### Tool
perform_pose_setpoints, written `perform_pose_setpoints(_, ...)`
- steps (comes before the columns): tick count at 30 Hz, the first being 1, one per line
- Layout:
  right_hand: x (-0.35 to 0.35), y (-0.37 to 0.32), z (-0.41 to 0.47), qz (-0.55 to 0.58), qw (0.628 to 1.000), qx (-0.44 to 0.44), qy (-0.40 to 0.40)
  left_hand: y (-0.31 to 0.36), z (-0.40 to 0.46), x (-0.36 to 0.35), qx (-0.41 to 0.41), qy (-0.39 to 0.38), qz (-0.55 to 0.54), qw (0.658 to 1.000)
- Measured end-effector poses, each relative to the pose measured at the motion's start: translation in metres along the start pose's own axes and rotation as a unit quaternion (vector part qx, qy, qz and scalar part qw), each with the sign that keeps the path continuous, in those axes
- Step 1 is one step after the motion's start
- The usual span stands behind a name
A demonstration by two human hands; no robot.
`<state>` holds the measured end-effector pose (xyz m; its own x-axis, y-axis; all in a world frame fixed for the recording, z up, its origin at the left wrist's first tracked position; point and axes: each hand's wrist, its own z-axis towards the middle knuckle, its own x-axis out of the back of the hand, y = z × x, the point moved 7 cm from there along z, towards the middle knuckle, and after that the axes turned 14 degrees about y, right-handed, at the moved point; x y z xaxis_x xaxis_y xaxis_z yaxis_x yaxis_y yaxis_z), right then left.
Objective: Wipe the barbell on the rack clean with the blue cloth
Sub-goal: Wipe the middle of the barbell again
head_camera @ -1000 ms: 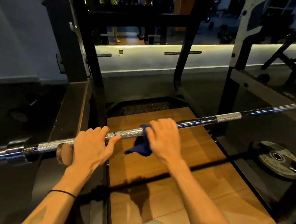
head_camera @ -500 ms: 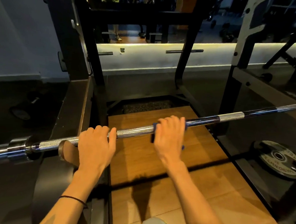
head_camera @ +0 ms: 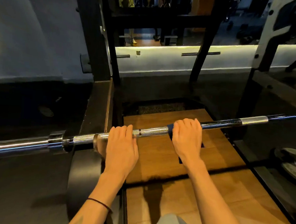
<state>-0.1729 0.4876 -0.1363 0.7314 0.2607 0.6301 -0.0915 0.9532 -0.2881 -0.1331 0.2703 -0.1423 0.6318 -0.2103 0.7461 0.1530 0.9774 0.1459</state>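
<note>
Right hand (head_camera: pixel 187 139) has slid the dark blue cloth (head_camera: pixel 170 128) further right along the long chrome steel barbell (head_camera: pixel 151 131), fingers clamped around both. Left hand (head_camera: pixel 121 144) grips the knurled section near the rack, fingers curled over the bar.

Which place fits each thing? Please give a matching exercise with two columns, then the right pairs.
Things:
1. left hand
2. blue cloth
3. weight plate
4. hair band

Places:
A. on the floor at the far right
B. around the left wrist
C. under the right hand, on the barbell
D. on the bare knurled bar

Pairs: 1-D, 2-C, 3-A, 4-B
</note>
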Motion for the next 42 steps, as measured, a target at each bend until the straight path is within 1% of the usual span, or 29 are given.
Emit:
perform_pose_setpoints(2, -0.001, -0.011, -0.005, -0.010, 0.999, -0.053, -0.003, 0.000, -0.003, -0.002, 0.001, -0.023, -0.008, 1.000)
perform_pose_setpoints(3, -0.003, -0.027, -0.010, -0.002, 0.998, -0.057, -0.009, 0.000, -0.005, -0.002, 0.004, -0.037, -0.010, 0.999)
perform_pose_setpoints(5, -0.012, -0.071, -0.023, 0.029, 0.999, -0.025, -0.028, 0.003, -0.007, 0.003, -0.004, -0.058, 0.020, 0.998)
perform_pose_setpoints(7, -0.024, -0.111, -0.034, 0.042, 0.997, 0.029, -0.060, 0.006, -0.006, 0.011, -0.028, -0.093, 0.078, 0.992)
perform_pose_setpoints(9, -0.032, -0.130, -0.042, 0.032, 0.994, 0.073, -0.080, 0.011, -0.005, 0.022, -0.071, -0.132, 0.130, 0.980)
perform_pose_setpoints(10, -0.034, -0.131, -0.044, 0.028, 0.992, 0.083, -0.090, 0.015, -0.005, 0.030, -0.097, -0.135, 0.126, 0.978)
perform_pose_setpoints(11, -0.034, -0.129, -0.044, 0.027, 0.991, 0.090, -0.100, 0.019, -0.003, 0.043, -0.126, -0.120, 0.099, 0.980)
perform_pose_setpoints(12, -0.033, -0.127, -0.044, 0.024, 0.989, 0.100, -0.105, 0.024, -0.001, 0.060, -0.151, -0.088, 0.052, 0.983)
perform_pose_setpoints(13, -0.031, -0.126, -0.045, 0.021, 0.989, 0.109, -0.102, 0.027, 0.002, 0.079, -0.163, -0.046, -0.008, 0.986)
perform_pose_setpoints(14, -0.028, -0.125, -0.044, 0.022, 0.989, 0.116, -0.091, 0.023, 0.008, 0.099, -0.164, 0.013, -0.056, 0.985)
perform_pose_setpoints(15, -0.024, -0.126, -0.043, 0.033, 0.990, 0.118, -0.076, 0.013, 0.015, 0.116, -0.144, 0.061, -0.088, 0.984)
perform_pose_setpoints(16, -0.020, -0.127, -0.042, 0.050, 0.991, 0.106, -0.064, -0.002, 0.022, 0.131, -0.103, 0.094, -0.107, 0.984)
perform_pose_setpoints(18, -0.019, -0.127, -0.040, 0.069, 0.992, 0.081, -0.063, -0.048, 0.037, 0.137, 0.022, 0.104, -0.130, 0.986)
perform_pose_setpoints(19, -0.020, -0.128, -0.040, 0.067, 0.993, 0.076, -0.068, -0.072, 0.041, 0.130, 0.076, 0.086, -0.127, 0.985)
perform_pose_setpoints(20, -0.020, -0.128, -0.041, 0.062, 0.993, 0.074, -0.074, -0.094, 0.044, 0.116, 0.113, 0.051, -0.099, 0.987)
perform_pose_setpoints(21, -0.020, -0.129, -0.042, 0.058, 0.993, 0.074, -0.077, -0.109, 0.043, 0.100, 0.118, -0.007, -0.042, 0.992)
perform_pose_setpoints(22, -0.020, -0.130, -0.042, 0.058, 0.992, 0.074, -0.080, -0.119, 0.038, 0.084, 0.098, -0.078, 0.026, 0.992)
perform_pose_setpoints(23, -0.019, -0.131, -0.041, 0.058, 0.993, 0.073, -0.079, -0.125, 0.028, 0.069, 0.067, -0.144, 0.089, 0.983)
perform_pose_setpoints(24, -0.019, -0.131, -0.041, 0.057, 0.993, 0.069, -0.075, -0.130, 0.015, 0.058, 0.031, -0.183, 0.129, 0.974)
perform_pose_setpoints(25, -0.020, -0.130, -0.041, 0.055, 0.994, 0.060, -0.070, -0.131, 0.004, 0.052, -0.004, -0.189, 0.138, 0.972)
perform_pose_setpoints(28, -0.020, -0.139, -0.046, 0.051, 0.998, 0.025, -0.040, -0.134, -0.009, 0.049, -0.077, -0.137, 0.114, 0.981)
perform_pose_setpoints(29, -0.022, -0.149, -0.048, 0.050, 0.998, 0.031, -0.038, -0.134, -0.007, 0.050, -0.088, -0.113, 0.106, 0.984)
perform_pose_setpoints(30, -0.027, -0.164, -0.052, 0.051, 0.996, 0.054, -0.044, -0.135, -0.004, 0.051, -0.088, -0.092, 0.097, 0.987)
perform_pose_setpoints(32, -0.035, -0.194, -0.062, 0.076, 0.989, 0.109, -0.068, -0.137, -0.002, 0.052, -0.067, -0.074, 0.075, 0.992)
perform_pose_setpoints(35, -0.032, -0.210, -0.059, 0.101, 0.976, 0.177, -0.082, -0.136, -0.009, 0.055, -0.057, -0.020, 0.045, 0.997)
perform_pose_setpoints(37, -0.023, -0.190, -0.052, 0.078, 0.971, 0.214, -0.069, -0.137, -0.013, 0.059, -0.053, 0.027, 0.017, 0.998)
perform_pose_setpoints(38, -0.019, -0.170, -0.044, 0.061, 0.974, 0.214, -0.052, -0.137, -0.014, 0.060, -0.051, 0.047, 0.007, 0.998)
perform_pose_setpoints(40, -0.010, -0.122, -0.024, 0.016, 0.983, 0.181, -0.021, -0.136, -0.017, 0.060, -0.040, 0.070, -0.010, 0.997)
perform_pose_setpoints(42, -0.002, -0.087, -0.019, 0.003, 0.991, 0.137, 0.002, -0.136, -0.021, 0.060, -0.029, 0.097, -0.019, 0.995)
